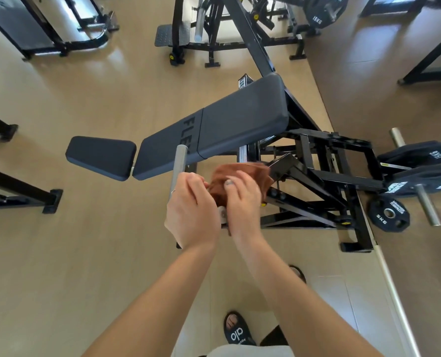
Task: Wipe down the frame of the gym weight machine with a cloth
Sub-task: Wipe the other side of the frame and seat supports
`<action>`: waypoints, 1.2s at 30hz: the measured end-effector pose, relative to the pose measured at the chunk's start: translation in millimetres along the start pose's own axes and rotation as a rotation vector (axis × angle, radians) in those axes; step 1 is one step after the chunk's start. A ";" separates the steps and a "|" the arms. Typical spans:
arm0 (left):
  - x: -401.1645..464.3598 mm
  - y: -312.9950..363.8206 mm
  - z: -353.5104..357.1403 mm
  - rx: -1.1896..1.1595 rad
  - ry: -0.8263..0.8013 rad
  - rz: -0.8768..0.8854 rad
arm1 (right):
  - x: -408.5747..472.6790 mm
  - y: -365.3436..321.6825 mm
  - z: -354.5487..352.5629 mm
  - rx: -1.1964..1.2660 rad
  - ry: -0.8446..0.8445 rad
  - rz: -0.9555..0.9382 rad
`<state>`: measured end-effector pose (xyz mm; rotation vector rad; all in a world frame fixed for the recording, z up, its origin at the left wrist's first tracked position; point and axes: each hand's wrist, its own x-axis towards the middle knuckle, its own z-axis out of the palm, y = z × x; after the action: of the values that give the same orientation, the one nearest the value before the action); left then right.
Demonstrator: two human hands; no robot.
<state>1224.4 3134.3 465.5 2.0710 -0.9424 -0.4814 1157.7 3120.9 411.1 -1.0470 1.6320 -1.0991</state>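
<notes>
- Rust-brown terry cloth (240,181) sits bunched between both hands, in front of the black steel machine frame (314,173), just right of the chrome bar (178,166).
- Right hand (242,202) lies over the cloth, fingers curled round it; left hand (191,210) pinches its near edge, probably refolding it for a fresh face.
- Dark padded bench (214,130) lies beyond; black weight plates (417,176) hang at the far right.

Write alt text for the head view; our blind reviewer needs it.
Both hands, left hand and right hand, hold a brown cloth against the black frame of a weight machine. Its bench lies beyond; plates sit right.
</notes>
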 end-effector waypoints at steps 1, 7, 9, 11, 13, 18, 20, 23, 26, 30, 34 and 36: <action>-0.1 -0.7 -0.4 0.003 -0.001 0.006 | -11.6 -1.9 1.0 0.029 -0.040 -0.058; 0.3 -0.1 -0.6 -0.017 -0.004 0.002 | 8.9 9.9 -7.2 -0.076 -0.171 -0.260; -0.1 0.6 -0.6 -0.025 -0.007 0.010 | 35.0 25.2 -15.8 -0.150 -0.229 -0.284; 0.1 0.5 0.2 -0.023 -0.016 0.013 | 64.1 37.6 -27.3 -0.193 -0.224 -0.229; 0.7 -0.2 1.8 -0.016 -0.013 0.015 | 89.2 42.6 -35.5 -0.222 -0.227 -0.103; 1.2 -3.5 3.1 0.049 0.005 0.022 | 51.8 17.3 -22.8 -0.196 -0.210 -0.124; 2.1 -1.7 3.4 0.087 0.017 0.018 | 11.8 -1.3 -14.0 -0.168 -0.252 -0.242; 1.6 -1.3 3.6 0.116 0.030 0.008 | 6.2 -2.7 -16.1 -0.219 -0.284 -0.371; 2.1 -1.8 3.6 0.144 0.036 0.013 | 41.6 13.6 -23.8 -0.292 -0.361 -0.430; 0.8 1.7 6.7 0.191 0.027 0.046 | 99.8 45.9 -40.1 -0.331 -0.314 -0.333; 1.8 2.9 5.9 0.269 0.027 0.091 | 143.7 80.9 -45.5 -0.284 -0.224 -0.087; 2.0 3.3 5.5 0.276 0.031 0.091 | 151.3 86.4 -43.6 -0.267 -0.156 -0.022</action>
<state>1220.9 3128.6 464.7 2.2609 -1.1312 -0.2828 1063.3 3008.9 307.2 -1.2917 1.6736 -0.8051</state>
